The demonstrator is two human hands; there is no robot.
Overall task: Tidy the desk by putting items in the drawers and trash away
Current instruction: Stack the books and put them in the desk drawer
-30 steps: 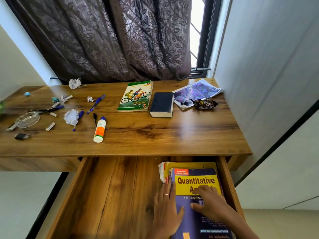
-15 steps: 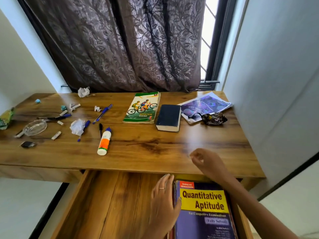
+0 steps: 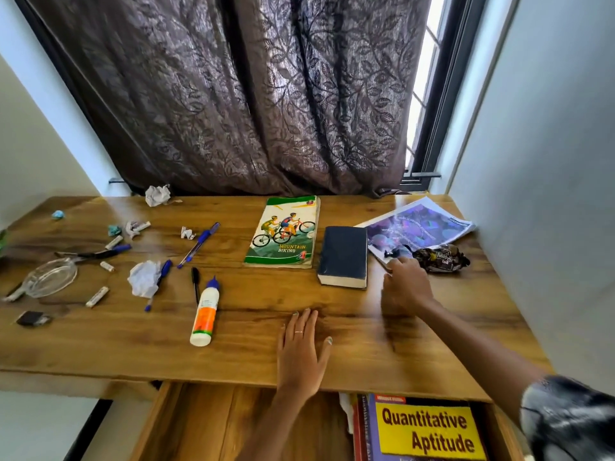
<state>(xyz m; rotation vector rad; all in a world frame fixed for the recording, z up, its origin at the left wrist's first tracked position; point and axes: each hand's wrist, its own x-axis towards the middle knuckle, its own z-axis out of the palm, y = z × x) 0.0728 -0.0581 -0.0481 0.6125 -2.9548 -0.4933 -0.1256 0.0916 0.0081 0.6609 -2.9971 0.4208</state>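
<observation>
My left hand (image 3: pixel 301 351) lies flat, fingers straight, on the wooden desk (image 3: pixel 366 344) near its front edge. My right hand (image 3: pixel 404 284) reaches across the desk and stops beside the dark blue book (image 3: pixel 343 256), close to the purple magazine (image 3: pixel 419 229) and the crumpled dark wrapper (image 3: pixel 444 257); it holds nothing and its fingers are blurred. Below the desk, the open drawer (image 3: pixel 213 424) holds a yellow and purple "Quantitative Aptitude" book (image 3: pixel 427 430) on its right side. The green "Mountain Biking" book (image 3: pixel 283 232) sits at the desk's middle back.
A glue bottle (image 3: pixel 204 312), blue pens (image 3: pixel 198 244), a black pen (image 3: pixel 195 283), crumpled paper balls (image 3: pixel 144 277), a glass ashtray (image 3: pixel 50 277) and small scraps litter the left half. A dark curtain (image 3: pixel 249 94) hangs behind; a wall stands on the right.
Both hands left the book in the drawer. My left hand moved up onto the desk top; my right hand reached farther back toward the dark book and magazine. The view tilted up.
</observation>
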